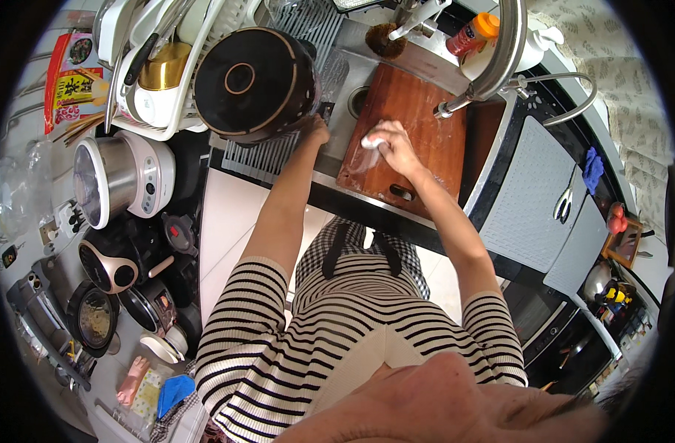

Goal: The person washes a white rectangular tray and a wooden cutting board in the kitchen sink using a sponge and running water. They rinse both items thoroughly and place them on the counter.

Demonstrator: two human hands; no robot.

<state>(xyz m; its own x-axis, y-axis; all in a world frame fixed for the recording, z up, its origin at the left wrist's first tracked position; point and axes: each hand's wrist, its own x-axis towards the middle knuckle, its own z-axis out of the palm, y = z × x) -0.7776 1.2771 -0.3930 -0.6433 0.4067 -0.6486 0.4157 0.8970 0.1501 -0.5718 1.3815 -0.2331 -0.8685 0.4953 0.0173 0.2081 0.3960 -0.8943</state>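
Observation:
A brown wooden cutting board (412,111) with a slotted handle hole lies across the sink, wet and streaked with white suds. On it, my right hand (394,145) grips a small white scrubbing pad (372,142) against the wood. My left hand (316,131) is at the lower side of a dark ceramic pot (232,99), which stands base up over the roll-up drying rack (260,160). My left fingers are partly hidden, so their grip on the pot is unclear. The arched metal faucet (445,109) hangs above the board.
A white dish rack (174,130) full of dishes stands left of the pot. Behind the sink are a round brush (386,41) and bottles (479,33). Grey mats (531,194) with scissors (563,205) lie right. Appliances, including a steel-sided cooker (116,177), line the left counter.

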